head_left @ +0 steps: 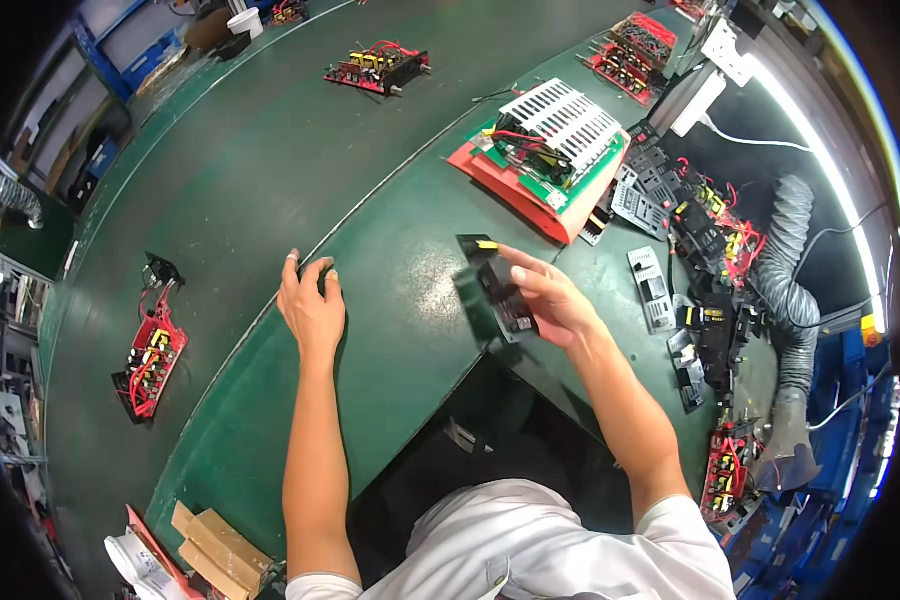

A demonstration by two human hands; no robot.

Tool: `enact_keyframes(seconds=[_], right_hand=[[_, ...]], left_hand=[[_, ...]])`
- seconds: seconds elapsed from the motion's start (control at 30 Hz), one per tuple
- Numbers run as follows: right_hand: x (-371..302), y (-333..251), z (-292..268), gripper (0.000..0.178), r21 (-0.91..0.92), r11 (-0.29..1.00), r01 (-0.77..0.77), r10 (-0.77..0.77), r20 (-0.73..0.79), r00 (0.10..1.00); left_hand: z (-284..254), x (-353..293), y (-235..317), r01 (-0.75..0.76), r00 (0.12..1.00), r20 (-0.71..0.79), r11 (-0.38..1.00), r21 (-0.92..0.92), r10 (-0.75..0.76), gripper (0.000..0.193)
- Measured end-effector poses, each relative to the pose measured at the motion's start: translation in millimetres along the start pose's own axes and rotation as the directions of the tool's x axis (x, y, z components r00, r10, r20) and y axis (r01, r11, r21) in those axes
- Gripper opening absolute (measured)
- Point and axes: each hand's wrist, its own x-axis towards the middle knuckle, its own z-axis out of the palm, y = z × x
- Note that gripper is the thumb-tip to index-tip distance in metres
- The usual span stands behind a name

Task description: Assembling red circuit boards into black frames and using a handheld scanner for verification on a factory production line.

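Pinching black panel (497, 292): right hand (562, 308). Left hand (313, 308) was loosely spread. Panel seemed light, stiff, best held by edges.

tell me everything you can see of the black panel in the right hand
The black panel is long and narrow, apparently plastic, with what looks like a raised block midway; finer details are blurred. It slants above the green tabletop, near its front edge, far end leftward. The right hand holds its right side; a yellow patch shows by the index fingertip.
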Motion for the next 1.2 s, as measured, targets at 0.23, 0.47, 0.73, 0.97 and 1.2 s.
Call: enact_keyframes(seconds=[0.23,0.47,0.73,0.97,1.2], right_hand=[[47,19,-38,0.061,0.17,0.985,-0.019,-0.013,0.189,0.982],[50,25,-14,0.058,-0.079,0.973,0.216,-0.217,-0.011,0.976],[42,36,-15,0.062,-0.811,0.375,0.45,-0.714,0.057,0.698],[41,34,-9,0.061,-0.829,0.425,0.365,-0.614,0.033,0.789],[45,36,-11,0.058,-0.793,0.434,0.429,-0.673,0.032,0.739]], left_hand=[[3,3,14,0.013,1.0,0.023,1.0,0.016,-0.013,0.024],[14,39,9,-0.095,0.991,0.094,0.995,-0.013,0.096,0.033],[98,241,112,-0.475,0.875,0.098,0.804,0.357,0.474,0.049],[170,334,127,-0.158,0.969,0.249,0.782,0.603,0.004,0.058],[159,319,120,-0.185,0.973,0.214,0.845,0.502,0.086,0.042]])
